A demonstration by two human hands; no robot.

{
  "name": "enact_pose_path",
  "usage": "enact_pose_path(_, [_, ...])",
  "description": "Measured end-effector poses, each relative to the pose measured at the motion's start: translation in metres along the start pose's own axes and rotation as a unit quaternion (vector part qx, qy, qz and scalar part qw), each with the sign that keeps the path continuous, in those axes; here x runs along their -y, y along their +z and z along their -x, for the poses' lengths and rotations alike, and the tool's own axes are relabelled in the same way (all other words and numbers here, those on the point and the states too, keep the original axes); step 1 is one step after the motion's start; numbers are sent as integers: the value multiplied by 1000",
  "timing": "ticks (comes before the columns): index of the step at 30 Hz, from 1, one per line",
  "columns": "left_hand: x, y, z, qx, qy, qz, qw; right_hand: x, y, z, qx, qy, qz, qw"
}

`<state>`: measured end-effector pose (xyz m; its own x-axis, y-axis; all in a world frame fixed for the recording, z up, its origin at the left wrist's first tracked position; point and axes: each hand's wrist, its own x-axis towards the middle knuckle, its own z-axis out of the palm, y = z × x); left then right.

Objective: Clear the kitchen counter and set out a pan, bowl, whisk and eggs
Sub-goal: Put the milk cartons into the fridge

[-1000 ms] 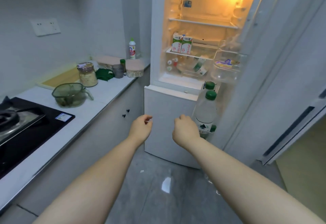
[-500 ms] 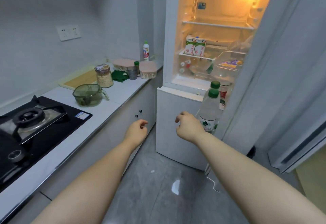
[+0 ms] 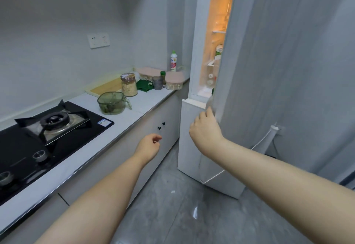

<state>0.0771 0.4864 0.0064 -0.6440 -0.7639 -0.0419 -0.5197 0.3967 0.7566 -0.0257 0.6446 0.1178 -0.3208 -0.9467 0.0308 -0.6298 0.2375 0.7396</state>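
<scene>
My right hand (image 3: 206, 128) touches the inner edge of the white fridge door (image 3: 269, 71), which stands only a narrow gap from shut. Through the gap I see the lit fridge interior (image 3: 215, 51) with a few small items; no eggs are visible. My left hand (image 3: 148, 146) hangs loosely curled and holds nothing, in front of the lower cabinet (image 3: 153, 120). On the white counter (image 3: 134, 113) stand a green glass jug-bowl (image 3: 112, 102) and a jar of oats (image 3: 129, 85).
A black gas hob (image 3: 48, 128) fills the counter's near left. Farther back lie a wooden board (image 3: 104, 88), a green cloth (image 3: 145, 85), two pink-lidded boxes (image 3: 173, 82), a small grey jar (image 3: 158, 82) and a white bottle (image 3: 173, 61). Grey tiled floor (image 3: 172, 205) lies below.
The fridge door has swung from wide open to almost shut, with my right hand now on its edge. My view has turned left toward the counter. The left hand has dropped slightly.
</scene>
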Motion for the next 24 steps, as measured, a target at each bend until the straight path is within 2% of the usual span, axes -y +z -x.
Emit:
enact_pose_path(2, [-4, 2, 3, 5, -1, 20, 1000, -9, 0, 6, -27, -27, 70, 997])
enact_pose_path(4, [-12, 6, 5, 16, 1, 47, 999, -20, 0, 8, -52, -45, 91, 993])
enact_pose_path(6, [-23, 12, 6, 43, 17, 85, 995, -29, 0, 3, -92, -53, 92, 990])
enact_pose_path(9, [-40, 23, 7, 82, 44, 127, 987, -45, -3, -10, -194, -52, 82, 976])
enact_pose_path(15, [-67, 32, -17, 76, 58, 157, 983, -59, 1, -57, -261, -102, 74, 957])
enact_pose_path(20, [-68, 30, -61, 38, 44, 157, 986, -73, 4, -105, -223, -161, 68, 959])
enact_pose_path(24, [-72, 12, -114, 62, 44, 183, 980, -87, 9, -160, -163, -161, 64, 971])
